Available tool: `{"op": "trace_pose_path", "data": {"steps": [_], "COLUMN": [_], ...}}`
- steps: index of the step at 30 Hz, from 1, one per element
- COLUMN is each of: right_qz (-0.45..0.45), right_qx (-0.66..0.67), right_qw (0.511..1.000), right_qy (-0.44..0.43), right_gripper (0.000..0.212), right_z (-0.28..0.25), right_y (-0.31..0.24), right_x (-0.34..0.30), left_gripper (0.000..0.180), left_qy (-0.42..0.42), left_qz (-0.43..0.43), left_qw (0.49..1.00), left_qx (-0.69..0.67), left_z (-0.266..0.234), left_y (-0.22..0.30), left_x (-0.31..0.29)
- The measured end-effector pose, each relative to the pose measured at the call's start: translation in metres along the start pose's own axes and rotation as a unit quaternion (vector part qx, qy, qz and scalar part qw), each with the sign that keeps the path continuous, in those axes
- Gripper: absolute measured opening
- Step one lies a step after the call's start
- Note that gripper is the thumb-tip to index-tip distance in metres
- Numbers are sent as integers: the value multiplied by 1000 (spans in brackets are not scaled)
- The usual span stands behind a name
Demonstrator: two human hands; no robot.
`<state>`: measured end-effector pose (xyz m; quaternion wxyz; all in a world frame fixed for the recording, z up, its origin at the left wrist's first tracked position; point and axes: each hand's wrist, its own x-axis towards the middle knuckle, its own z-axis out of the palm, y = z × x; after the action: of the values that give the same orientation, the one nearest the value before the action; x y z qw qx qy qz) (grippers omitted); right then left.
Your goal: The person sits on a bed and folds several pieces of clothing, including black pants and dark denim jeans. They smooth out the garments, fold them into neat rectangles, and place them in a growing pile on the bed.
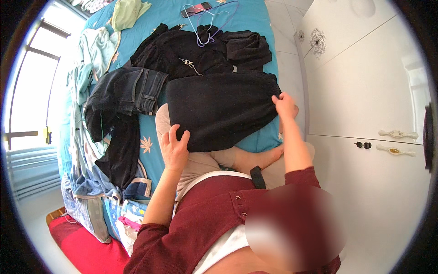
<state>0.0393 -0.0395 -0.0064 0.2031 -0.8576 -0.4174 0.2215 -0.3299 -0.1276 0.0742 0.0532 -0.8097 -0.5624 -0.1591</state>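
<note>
A black folded knit garment [221, 109] lies spread across my lap and the bed, with a gathered edge at its right end. My left hand [174, 148] rests at its near left corner, thumb and fingers apart against the cloth. At the right end, my right hand [286, 106] pinches the gathered edge between thumb and fingers. Just beyond it lies a rumpled black garment [169, 50] with a pale drawstring or tag on it. Dark jeans [132, 89] are heaped to the left, their waistband toward the folded garment.
A white hanger [204, 34] and a purple hanger lie at the far side near a phone [196, 9]. Light blue clothes [93, 50] and other heaped garments line the bed's left side. A white cabinet [365, 91] stands to the right. A red cloth [86, 242] is at lower left.
</note>
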Motion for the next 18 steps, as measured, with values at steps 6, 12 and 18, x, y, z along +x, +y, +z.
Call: {"op": "trace_pose_path", "data": {"steps": [6, 12, 18], "right_qz": [-69, -70, 116], "right_qx": [1, 57, 295], "right_qw": [991, 978, 943], "right_qy": [113, 187, 104], "right_gripper": [47, 75, 91], "right_z": [16, 21, 63], "right_y": [-9, -4, 49], "right_x": [-13, -45, -55], "left_gripper": [37, 37, 46], "left_qy": [-71, -15, -72], "left_qz": [17, -200, -500], "left_qw": [997, 937, 676], "left_qx": [-32, -286, -536], "left_z": [-19, -8, -1], "left_y": [-8, -22, -13], "left_x": [2, -1, 33]}}
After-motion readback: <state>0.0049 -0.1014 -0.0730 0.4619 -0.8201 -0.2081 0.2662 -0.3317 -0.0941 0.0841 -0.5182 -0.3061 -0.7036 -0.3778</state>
